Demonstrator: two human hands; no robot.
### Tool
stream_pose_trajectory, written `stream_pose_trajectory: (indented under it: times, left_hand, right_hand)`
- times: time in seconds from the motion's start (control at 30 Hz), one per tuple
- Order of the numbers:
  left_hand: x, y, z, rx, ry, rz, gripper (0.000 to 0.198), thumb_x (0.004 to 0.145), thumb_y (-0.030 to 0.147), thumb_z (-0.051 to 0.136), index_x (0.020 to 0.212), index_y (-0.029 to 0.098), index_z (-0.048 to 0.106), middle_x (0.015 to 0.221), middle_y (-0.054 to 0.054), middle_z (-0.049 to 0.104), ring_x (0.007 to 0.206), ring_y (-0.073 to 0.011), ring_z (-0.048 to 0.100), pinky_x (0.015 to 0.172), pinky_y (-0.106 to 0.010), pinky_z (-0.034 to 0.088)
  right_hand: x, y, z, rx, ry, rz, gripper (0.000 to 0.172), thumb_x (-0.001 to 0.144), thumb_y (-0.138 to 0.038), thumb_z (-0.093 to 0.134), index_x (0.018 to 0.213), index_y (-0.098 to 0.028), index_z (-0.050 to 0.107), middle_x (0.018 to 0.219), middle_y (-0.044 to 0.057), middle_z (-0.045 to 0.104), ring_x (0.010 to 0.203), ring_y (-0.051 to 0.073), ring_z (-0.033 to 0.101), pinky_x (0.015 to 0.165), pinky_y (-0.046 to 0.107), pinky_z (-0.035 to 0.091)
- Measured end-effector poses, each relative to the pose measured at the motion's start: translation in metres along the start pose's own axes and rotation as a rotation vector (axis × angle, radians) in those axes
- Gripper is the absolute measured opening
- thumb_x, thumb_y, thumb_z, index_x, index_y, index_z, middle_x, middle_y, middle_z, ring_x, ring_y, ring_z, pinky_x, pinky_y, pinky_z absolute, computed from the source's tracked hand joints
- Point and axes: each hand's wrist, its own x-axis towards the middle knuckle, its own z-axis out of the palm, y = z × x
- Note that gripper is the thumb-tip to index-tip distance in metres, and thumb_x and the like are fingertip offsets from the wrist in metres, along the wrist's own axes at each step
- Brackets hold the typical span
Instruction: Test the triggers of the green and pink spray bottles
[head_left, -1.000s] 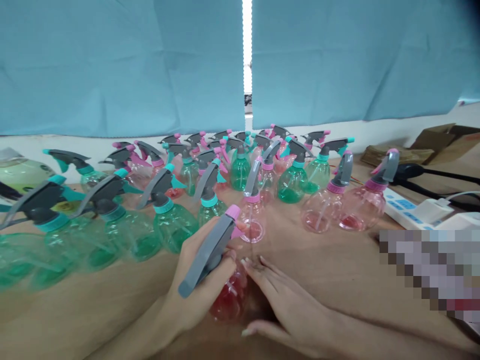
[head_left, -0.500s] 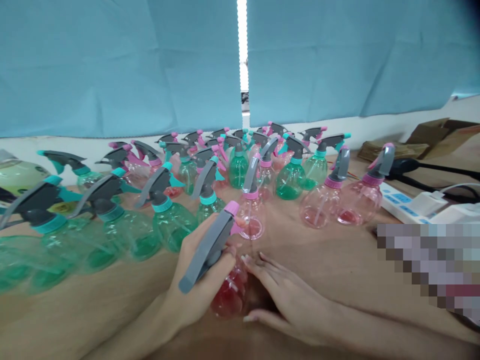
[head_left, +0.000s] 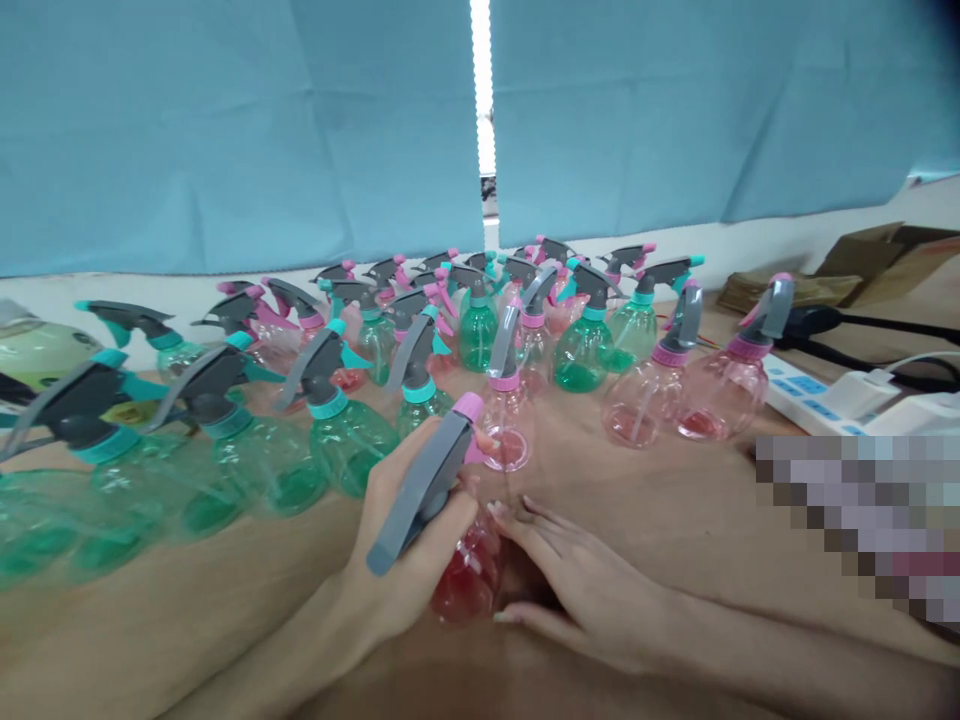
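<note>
A spray bottle [head_left: 466, 580] with a clear pink body and a grey and pink trigger head stands on the table in front of me. My left hand [head_left: 431, 555] is closed around its neck and trigger, the fingertips partly hidden behind the head. On the bottle's right side, my right hand [head_left: 577, 580] rests low with its fingers stretched out and the thumb apart. Its fingertips are at or very near the bottle's wall; actual contact I cannot tell. Just beyond, another pink spray bottle [head_left: 507, 430] stands upright.
Green spray bottles [head_left: 349, 445] line the left side, and several more bottles crowd the back. Two pink bottles [head_left: 724, 395] stand at the right, near a white power strip [head_left: 795, 395] with plugs. Behind it lies cardboard [head_left: 862, 270]. A blue cloth [head_left: 225, 130] hangs along the back.
Both hands and the held bottle appear slightly further right and higher, with the view shifting a little. My left hand's grip and my right hand's spread look the same.
</note>
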Motion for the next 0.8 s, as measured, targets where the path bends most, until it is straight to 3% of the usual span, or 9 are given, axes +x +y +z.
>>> stream_pose_trajectory:
  times: [0.2, 0.57, 0.8]
  left_hand:
    - [-0.0002, 0.0055, -0.0042, 0.011, -0.053, -0.022, 0.007, 0.074, 0.018, 0.047, 0.076, 0.024, 0.045, 0.064, 0.005, 0.04, 0.061, -0.0138, 0.044, 0.057, -0.027, 0.037]
    - [-0.0022, -0.0011, -0.0033, 0.033, -0.015, -0.021, 0.006, 0.077, 0.018, 0.049, 0.076, 0.023, 0.052, 0.071, 0.003, 0.056, 0.064, -0.0142, 0.051, 0.058, -0.027, 0.042]
    - [0.0019, 0.0063, -0.0048, 0.059, 0.042, -0.024, 0.003, 0.072, 0.022, 0.05, 0.071, 0.024, 0.051, 0.063, 0.004, 0.053, 0.056, -0.0152, 0.05, 0.053, -0.028, 0.042]
  right_hand:
    - [-0.0009, -0.0012, -0.0006, -0.014, 0.019, -0.012, 0.067, 0.09, -0.042, 0.054, 0.144, -0.007, 0.034, 0.144, 0.019, 0.043, 0.135, 0.029, 0.037, 0.112, 0.05, 0.031]
    - [0.0002, -0.001, -0.0008, -0.021, 0.012, 0.009, 0.065, 0.09, -0.045, 0.053, 0.142, -0.007, 0.038, 0.144, 0.019, 0.043, 0.135, 0.028, 0.039, 0.112, 0.048, 0.031]
    - [0.0009, -0.0027, -0.0016, -0.047, 0.018, -0.008, 0.064, 0.091, -0.045, 0.052, 0.14, -0.005, 0.039, 0.143, 0.018, 0.045, 0.134, 0.026, 0.04, 0.114, 0.045, 0.029]
